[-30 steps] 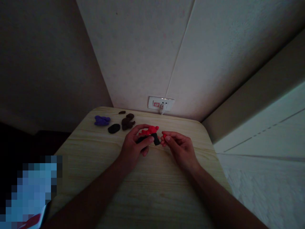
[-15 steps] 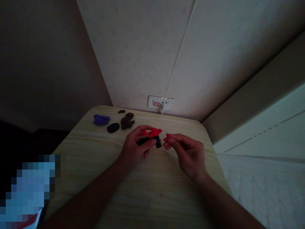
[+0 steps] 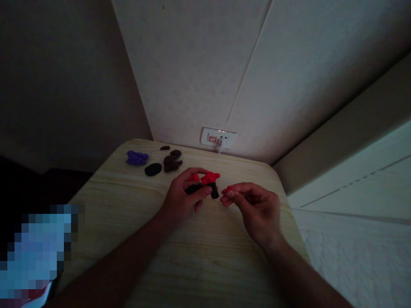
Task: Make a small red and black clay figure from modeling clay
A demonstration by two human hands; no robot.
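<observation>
Between the thumb and fingers of my left hand (image 3: 181, 194) is a red and black clay figure (image 3: 210, 178), with rounded red lumps on top and dark stubs below. Part of the figure is hidden behind my fingers. Just to its right, my right hand (image 3: 255, 207) pinches a small piece of red clay (image 3: 228, 189) between thumb and forefinger, apart from the figure. Both hands are held over the wooden table (image 3: 208, 248).
At the table's far left lie a lump of purple clay (image 3: 137, 158), a flat black clay disc (image 3: 153, 169) and several brown clay pieces (image 3: 172, 163). A wall socket (image 3: 218, 137) with a plug sits behind the table. A pixelated bright patch (image 3: 38, 248) is at lower left.
My right hand has shifted slightly right with the small red piece, its fingers rolled a little. My left hand keeps the figure in about the same place. The view has shifted slightly.
</observation>
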